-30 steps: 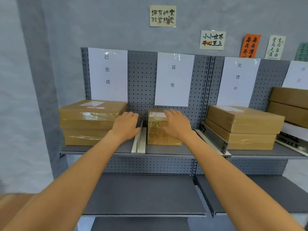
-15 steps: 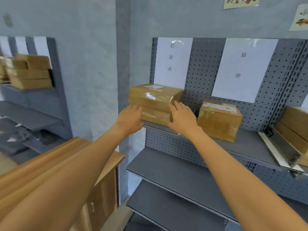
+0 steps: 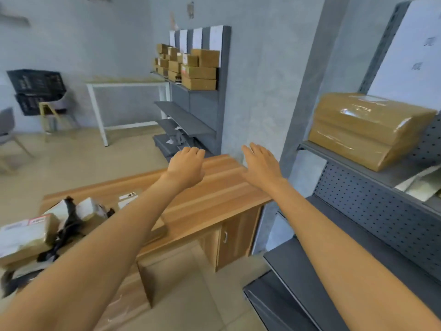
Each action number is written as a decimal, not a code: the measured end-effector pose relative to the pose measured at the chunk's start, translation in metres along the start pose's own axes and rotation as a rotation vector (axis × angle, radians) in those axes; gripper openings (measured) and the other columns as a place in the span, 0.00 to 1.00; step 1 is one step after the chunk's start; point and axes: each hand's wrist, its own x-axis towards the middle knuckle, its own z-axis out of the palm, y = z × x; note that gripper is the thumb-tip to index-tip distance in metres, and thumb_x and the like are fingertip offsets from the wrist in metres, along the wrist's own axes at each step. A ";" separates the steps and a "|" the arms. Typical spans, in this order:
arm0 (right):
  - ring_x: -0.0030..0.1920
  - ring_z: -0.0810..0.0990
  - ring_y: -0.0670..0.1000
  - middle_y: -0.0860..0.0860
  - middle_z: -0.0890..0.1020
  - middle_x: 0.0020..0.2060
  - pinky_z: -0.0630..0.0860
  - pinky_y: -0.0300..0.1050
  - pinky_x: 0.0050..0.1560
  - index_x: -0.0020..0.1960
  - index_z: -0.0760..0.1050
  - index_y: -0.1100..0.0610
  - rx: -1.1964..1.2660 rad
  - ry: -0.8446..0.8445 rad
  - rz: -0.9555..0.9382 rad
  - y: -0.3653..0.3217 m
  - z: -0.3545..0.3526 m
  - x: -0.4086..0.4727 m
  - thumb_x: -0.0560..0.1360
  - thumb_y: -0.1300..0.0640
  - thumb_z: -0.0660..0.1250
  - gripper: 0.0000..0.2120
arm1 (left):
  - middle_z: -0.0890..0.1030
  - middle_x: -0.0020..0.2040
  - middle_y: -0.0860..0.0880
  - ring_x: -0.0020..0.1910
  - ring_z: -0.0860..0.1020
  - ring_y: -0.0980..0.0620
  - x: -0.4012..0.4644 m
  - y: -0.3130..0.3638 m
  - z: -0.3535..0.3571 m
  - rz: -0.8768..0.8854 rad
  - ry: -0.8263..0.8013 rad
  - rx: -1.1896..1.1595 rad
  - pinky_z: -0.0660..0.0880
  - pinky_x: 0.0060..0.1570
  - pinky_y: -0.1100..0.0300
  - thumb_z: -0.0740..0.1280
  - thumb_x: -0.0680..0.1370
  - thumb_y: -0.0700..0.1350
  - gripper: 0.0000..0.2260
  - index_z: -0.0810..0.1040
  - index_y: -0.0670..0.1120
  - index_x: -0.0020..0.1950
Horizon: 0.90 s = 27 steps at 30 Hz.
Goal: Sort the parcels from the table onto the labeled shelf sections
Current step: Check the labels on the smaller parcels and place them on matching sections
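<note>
Both arms reach out over a wooden table [image 3: 214,187]. My left hand [image 3: 187,166] hangs above the table with fingers loosely curled and holds nothing. My right hand [image 3: 261,163] is beside it, fingers straight, empty. Several parcels [image 3: 28,235], brown and white with labels, lie in a heap at the table's left end near my left elbow. On the right, a stack of brown boxes [image 3: 367,127] wrapped in clear tape sits on the grey shelf [image 3: 353,163] under a white paper label [image 3: 410,58].
A second grey shelf unit [image 3: 198,111] with several brown boxes [image 3: 191,68] stands against the far wall. A white-legged table [image 3: 126,84], black crates [image 3: 35,89] and chairs are at the back left. Lower shelf boards [image 3: 310,271] jut out at the right.
The view has swung left, away from the shelf toward the table. Both hands have left the boxes on the shelf and now hover empty over the wooden table.
</note>
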 end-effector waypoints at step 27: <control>0.76 0.59 0.55 0.57 0.59 0.76 0.58 0.51 0.74 0.77 0.55 0.56 0.138 -0.184 -0.380 -0.284 0.140 0.160 0.75 0.53 0.68 0.35 | 0.69 0.70 0.45 0.70 0.65 0.44 -0.077 -0.292 0.093 -0.512 -0.219 -0.009 0.69 0.60 0.52 0.63 0.79 0.47 0.22 0.65 0.43 0.71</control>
